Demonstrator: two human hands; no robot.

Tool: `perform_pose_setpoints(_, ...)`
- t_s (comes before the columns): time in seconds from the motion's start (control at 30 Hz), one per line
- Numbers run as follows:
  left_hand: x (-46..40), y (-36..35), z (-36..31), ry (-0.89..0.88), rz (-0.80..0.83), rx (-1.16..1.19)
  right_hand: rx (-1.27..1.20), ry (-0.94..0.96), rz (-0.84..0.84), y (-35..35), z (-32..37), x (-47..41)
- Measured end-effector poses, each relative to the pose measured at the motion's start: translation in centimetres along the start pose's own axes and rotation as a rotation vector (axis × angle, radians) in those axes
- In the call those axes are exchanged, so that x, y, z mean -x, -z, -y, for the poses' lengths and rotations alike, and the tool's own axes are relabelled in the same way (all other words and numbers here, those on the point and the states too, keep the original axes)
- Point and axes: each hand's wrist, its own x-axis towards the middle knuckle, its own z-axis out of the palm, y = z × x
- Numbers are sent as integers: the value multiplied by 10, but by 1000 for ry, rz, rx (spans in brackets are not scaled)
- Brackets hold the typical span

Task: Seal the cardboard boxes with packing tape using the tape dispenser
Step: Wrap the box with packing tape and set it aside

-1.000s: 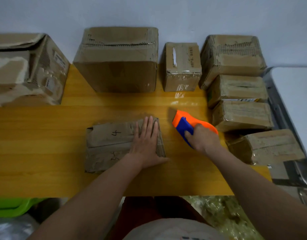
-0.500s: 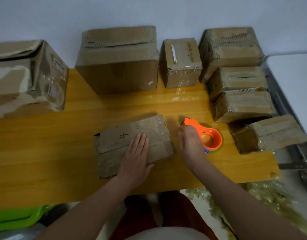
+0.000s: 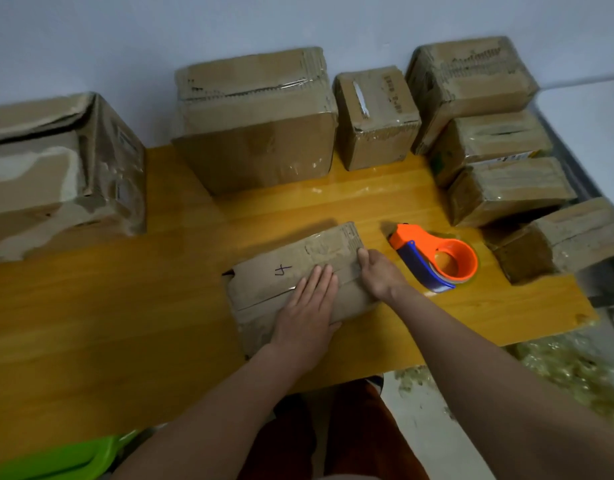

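left hand (image 3: 307,306) flat on flat box (image 3: 291,271), right hand (image 3: 380,273) seemingly gripping its edge

The flat box (image 3: 298,271) lies on the table (image 3: 125,323) near its front edge. The left hand (image 3: 307,313) rests on top of it; the right hand (image 3: 378,271) touches its right end. The tape dispenser (image 3: 437,259) lies just right of it. Behind stand 3 boxes (image 3: 257,126) along the wall; 4 more (image 3: 506,188) sit at the right.
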Motion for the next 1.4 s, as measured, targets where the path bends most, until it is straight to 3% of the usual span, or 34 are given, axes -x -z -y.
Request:
perform_pose_setpoints(0.1, 4, 2, 11, -54, -3, -3, 286, 307, -279, -16, -1, 26)
perform_pose_setpoints(0.17, 10, 0, 18, -72, -24, -15, 517, 448, -258, -33, -3, 48)
perform_pose_setpoints(0.23, 20, -3, 28, -55, -21, -15, 689, 409, -193, -41, -6, 52)
perform_pose_setpoints(0.33, 46, -10, 52, 57, 24, -7, 740, 371, -190, -39, -2, 47)
perform_pose_setpoints(0.47, 74, -15, 67, 317, 69, 18, 790, 364, -199, -42, -2, 48)
perform_pose_setpoints(0.6, 76, -20, 57, 455, 53, 326, 757, 320, -205, -56, 14, 56)
perform_pose_setpoints(0.77, 82, -21, 62, 343, -98, 627, 741, 478, -118, -96, 41, 78)
perform_pose_setpoints(0.83, 85, -17, 63, 350, -156, 865, 772, 602, -69, -104, 48, 86)
perform_pose_setpoints(0.93, 77, -7, 68, 501, -164, 1339, 789, 794, 28, -119, 55, 95)
perform_pose_setpoints(1.1, 75, 12, 81, 597, -159, 1890, 739, 819, 50, -126, 64, 92)
perform_pose_setpoints(1.3, 77, 15, 99, 746, -107, 2033, 807, 858, 45, -120, 77, 92)
perform_pose_setpoints(1.4, 75, 13, 101, 817, -109, 2000, 828, 963, 63, -114, 84, 89)
